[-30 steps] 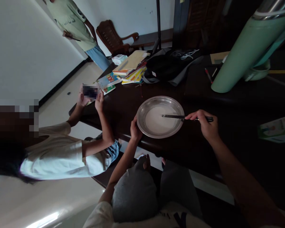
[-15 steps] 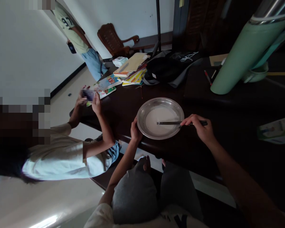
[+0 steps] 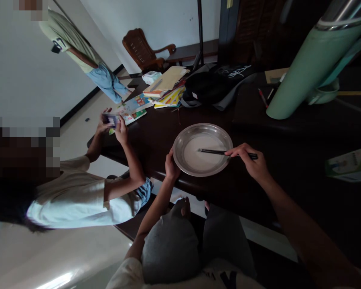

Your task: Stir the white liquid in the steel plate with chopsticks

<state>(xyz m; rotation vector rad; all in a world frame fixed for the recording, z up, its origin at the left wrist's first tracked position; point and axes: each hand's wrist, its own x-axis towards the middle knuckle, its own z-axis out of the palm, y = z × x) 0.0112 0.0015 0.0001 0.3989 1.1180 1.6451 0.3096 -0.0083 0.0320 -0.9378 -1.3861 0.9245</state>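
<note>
A round metal basin (image 3: 180,164) stands on the dark table, with a whitish liquid (image 3: 195,154) in its bottom. My left hand (image 3: 172,165) grips the basin's left rim, the thumb along its side and the other fingers partly hidden beneath. In my right hand (image 3: 250,157) is a pair of dark chopsticks (image 3: 213,152), held closed around their upper part at the basin's right side. Their tips dip into the liquid near its middle.
Books and papers (image 3: 165,88) are piled behind the basin, beside a black bag (image 3: 207,86). A tall green flask (image 3: 307,72) and a green-white carton (image 3: 350,164) stand to the right. At left sits a person (image 3: 87,196) holding a phone; another person (image 3: 75,44) is farther back.
The chopsticks have shifted slightly within the liquid, and my right hand has moved a little left. The person in the background has moved left. My left hand stays on the basin.
</note>
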